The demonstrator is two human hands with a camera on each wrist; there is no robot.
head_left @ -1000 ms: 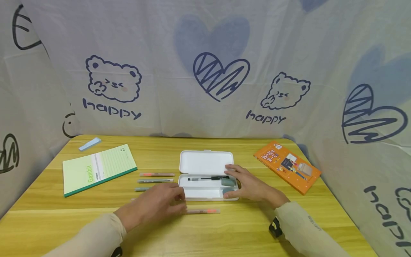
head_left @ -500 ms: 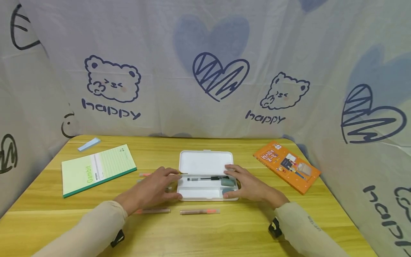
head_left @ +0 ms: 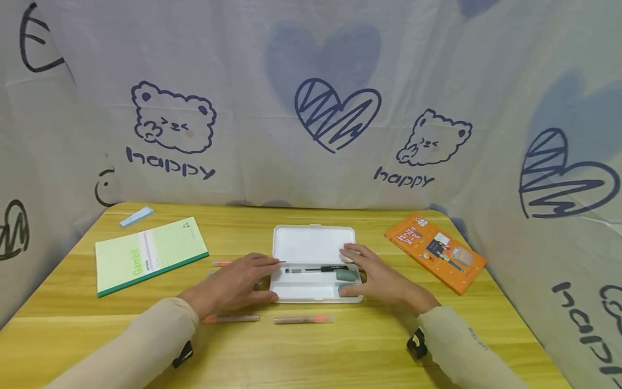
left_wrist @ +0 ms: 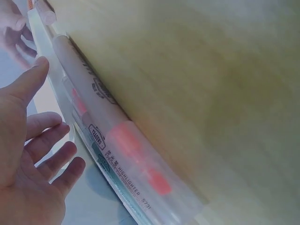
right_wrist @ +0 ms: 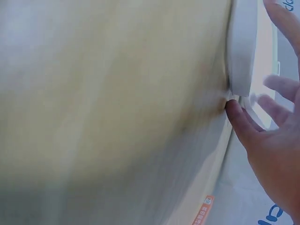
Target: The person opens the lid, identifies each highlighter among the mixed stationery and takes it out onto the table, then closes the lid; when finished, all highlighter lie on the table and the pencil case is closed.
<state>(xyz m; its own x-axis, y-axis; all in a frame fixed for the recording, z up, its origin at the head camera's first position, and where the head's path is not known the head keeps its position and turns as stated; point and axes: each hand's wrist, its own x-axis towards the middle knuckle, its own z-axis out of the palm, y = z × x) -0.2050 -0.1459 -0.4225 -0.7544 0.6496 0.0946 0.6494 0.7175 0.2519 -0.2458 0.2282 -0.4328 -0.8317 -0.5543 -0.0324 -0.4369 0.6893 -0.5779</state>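
Observation:
A white pencil case (head_left: 300,292) lies with its lid (head_left: 313,244) folded back. In it are a black-capped pen (head_left: 311,269) and a grey-green block (head_left: 346,275); a bluish piece beside my right thumb is partly covered. My left hand (head_left: 232,286) is at the case's left end, thumb near the front corner and fingers loosely extended. At the other end, my right hand (head_left: 381,278) touches the case, fingers spread near the hinge. Two highlighters, one left (head_left: 237,319) and one right (head_left: 303,320), lie in front. The left wrist view shows a highlighter (left_wrist: 93,79) up close.
A green notebook (head_left: 150,255) lies at the left, with a pale blue strip (head_left: 136,216) behind it. The orange book (head_left: 437,251) is on the right. Several more pens lie left of the case, mostly behind my left hand. A printed curtain (head_left: 252,108) hangs behind the table.
My left hand has left the highlighters in front and moved to the case's left end, its fingers opening out. The right hand stays almost where it was.

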